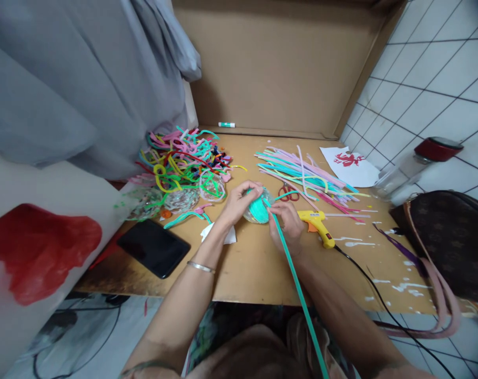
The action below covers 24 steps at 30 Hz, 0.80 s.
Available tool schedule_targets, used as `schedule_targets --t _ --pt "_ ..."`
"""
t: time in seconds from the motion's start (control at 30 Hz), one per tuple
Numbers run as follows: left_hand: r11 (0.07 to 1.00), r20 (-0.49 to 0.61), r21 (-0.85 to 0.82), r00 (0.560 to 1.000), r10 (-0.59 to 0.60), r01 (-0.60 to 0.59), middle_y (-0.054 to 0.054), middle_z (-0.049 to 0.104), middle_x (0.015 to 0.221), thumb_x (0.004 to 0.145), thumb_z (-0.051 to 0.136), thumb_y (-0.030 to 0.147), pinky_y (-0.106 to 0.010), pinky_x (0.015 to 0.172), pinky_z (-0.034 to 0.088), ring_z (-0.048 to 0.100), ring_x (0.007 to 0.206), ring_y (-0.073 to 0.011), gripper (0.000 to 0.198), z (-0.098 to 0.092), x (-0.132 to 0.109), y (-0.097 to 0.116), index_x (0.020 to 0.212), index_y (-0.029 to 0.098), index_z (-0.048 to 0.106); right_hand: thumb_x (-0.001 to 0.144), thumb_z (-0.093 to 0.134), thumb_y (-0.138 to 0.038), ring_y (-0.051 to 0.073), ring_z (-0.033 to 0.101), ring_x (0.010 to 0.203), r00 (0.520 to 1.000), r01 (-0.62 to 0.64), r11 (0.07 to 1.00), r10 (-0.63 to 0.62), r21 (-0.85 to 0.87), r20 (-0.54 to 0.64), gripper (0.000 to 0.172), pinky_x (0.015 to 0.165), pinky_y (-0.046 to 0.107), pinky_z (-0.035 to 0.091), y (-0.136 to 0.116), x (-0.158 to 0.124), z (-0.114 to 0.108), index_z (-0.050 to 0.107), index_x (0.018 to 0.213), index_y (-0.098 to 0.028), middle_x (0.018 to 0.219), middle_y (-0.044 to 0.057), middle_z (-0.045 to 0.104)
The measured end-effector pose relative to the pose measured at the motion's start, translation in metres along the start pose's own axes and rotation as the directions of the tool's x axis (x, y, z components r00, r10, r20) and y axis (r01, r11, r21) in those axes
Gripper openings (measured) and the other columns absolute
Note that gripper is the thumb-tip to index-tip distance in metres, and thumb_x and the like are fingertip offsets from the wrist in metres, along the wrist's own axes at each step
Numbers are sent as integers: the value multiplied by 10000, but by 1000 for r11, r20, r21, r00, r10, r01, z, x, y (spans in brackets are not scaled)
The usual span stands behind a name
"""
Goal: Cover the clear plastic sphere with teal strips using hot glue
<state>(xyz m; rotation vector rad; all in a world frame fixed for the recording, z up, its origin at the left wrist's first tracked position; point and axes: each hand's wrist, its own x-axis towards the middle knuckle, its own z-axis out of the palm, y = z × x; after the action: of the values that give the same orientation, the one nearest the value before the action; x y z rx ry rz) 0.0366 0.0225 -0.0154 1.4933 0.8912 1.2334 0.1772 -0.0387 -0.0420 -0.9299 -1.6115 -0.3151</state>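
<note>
My left hand (pixel 239 202) grips the left side of a round, clear disc-like piece (pixel 257 215) with turquoise fuzzy strands across its face. My right hand (pixel 289 226) pinches a long turquoise pipe cleaner (pixel 292 263) at the disc's right edge. From there the strand runs down past my right forearm to the bottom of the view. Both hands work close together above the table, and their fingers hide part of the disc's rim. Just beyond my right hand lie red-handled scissors (pixel 289 192). To its right rests a yellow glue gun (pixel 319 227).
Loose pipe cleaners (pixel 309 173) lie behind my right hand. A tangled colourful heap (pixel 183 158) stands back left, near a black phone (pixel 154 247). At right are a clear bottle (pixel 404 171), a brown bag (pixel 447 237) and the glue gun's black cable (pixel 375 287). Cardboard (pixel 286 68) rises behind.
</note>
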Motion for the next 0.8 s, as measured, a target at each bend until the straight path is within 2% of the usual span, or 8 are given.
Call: schedule_targets --t 0.2,0.43,0.8 --pt "998 -55 -54 998 -23 20 -77 685 1000 666 676 340 -330 873 462 617 992 -213 213 4 1 -3 728 145 616 816 556 -83 148 653 801 1000 1 1000 -1 6 1 141 733 268 550 0 -1 0 599 869 -206 827 51 663" --pt "998 -51 -62 999 16 -19 -58 683 902 653 657 263 -349 925 448 605 1039 -220 135 3 1 -3 713 147 620 825 547 -88 142 649 793 999 28 999 -27 -22 25 147 713 265 552 -1 0 0 584 882 -218 821 42 657" --pt "1000 -9 -29 1000 9 -9 -83 688 1049 670 677 278 -375 947 446 613 1069 -238 174 0 2 -6 785 148 654 829 531 -96 149 641 801 998 40 999 -41 24 45 140 718 276 541 2 -1 2 590 882 -211 824 48 654"
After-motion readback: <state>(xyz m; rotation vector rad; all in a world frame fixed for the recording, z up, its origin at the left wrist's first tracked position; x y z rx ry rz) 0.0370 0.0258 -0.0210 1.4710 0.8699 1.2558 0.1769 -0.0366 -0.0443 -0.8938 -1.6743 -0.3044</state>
